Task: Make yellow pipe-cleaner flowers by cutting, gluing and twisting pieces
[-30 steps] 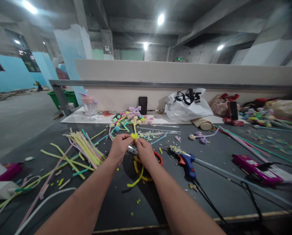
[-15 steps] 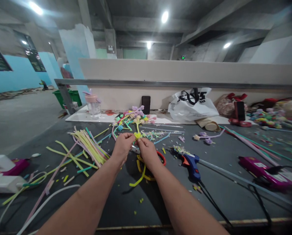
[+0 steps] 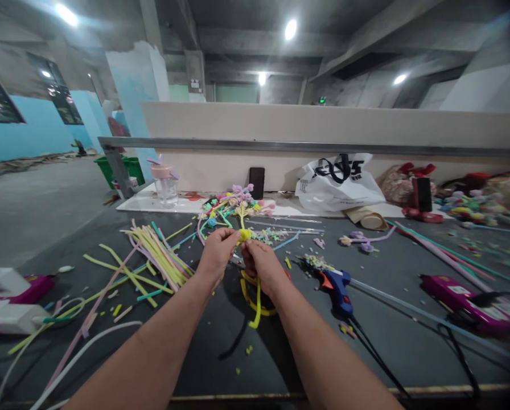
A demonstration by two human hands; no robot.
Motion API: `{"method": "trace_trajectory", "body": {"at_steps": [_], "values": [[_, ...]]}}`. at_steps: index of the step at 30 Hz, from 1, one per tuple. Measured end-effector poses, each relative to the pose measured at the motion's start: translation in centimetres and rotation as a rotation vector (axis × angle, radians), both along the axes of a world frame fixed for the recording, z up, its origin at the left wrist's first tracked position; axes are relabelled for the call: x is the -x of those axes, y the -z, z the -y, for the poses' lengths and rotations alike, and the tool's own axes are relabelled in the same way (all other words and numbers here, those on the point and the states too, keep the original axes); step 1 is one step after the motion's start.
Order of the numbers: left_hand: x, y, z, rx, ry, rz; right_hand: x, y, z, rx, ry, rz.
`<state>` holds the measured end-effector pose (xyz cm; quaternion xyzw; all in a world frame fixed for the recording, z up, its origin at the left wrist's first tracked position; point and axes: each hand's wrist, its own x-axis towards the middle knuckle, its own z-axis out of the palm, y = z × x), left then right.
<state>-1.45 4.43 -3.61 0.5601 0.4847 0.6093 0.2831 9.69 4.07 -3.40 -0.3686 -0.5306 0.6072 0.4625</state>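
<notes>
My left hand [image 3: 216, 255] and my right hand [image 3: 262, 263] meet over the middle of the table, fingertips closed on a bright yellow pipe cleaner [image 3: 245, 234] bent into a small bundle. Its long loose end [image 3: 257, 310] hangs below my right hand. A pale stem with a cream tip rises just beyond the fingertips; whether it joins the yellow bundle I cannot tell. Beneath my right hand lie a yellow loop [image 3: 247, 293] and something red-handled, mostly covered. To the left rests a bunch of yellow, pink and green pipe cleaners [image 3: 163, 253].
A blue glue gun [image 3: 338, 290] with a clear glue stick lies right of my hands. Behind are pipe-cleaner flowers [image 3: 240, 196], a phone [image 3: 257, 182], a plastic cup [image 3: 165, 188] and a white bag [image 3: 338, 185]. Purple power strips [image 3: 468, 302] and cables lie at both sides.
The yellow loose end has swung right and now hangs more steeply. My right hand has turned slightly, covering more of the red handle. The view has shifted a little.
</notes>
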Motion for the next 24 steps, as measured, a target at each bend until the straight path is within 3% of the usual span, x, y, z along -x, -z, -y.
{"method": "trace_trajectory", "body": {"at_steps": [4, 13, 24], "values": [[0.9, -0.3, -0.4, -0.168, -0.097, -0.215, 0.0, -0.3, 0.2, 0.03, -0.038, -0.021], [2.2, -1.2, 0.1, -0.338, -0.052, -0.665, -0.2, 0.5, -0.8, 0.043, 0.05, 0.046], [2.5, -0.5, -0.7, -0.371, -0.051, -0.747, -0.2, 0.8, -0.9, 0.069, 0.008, 0.019]]}}
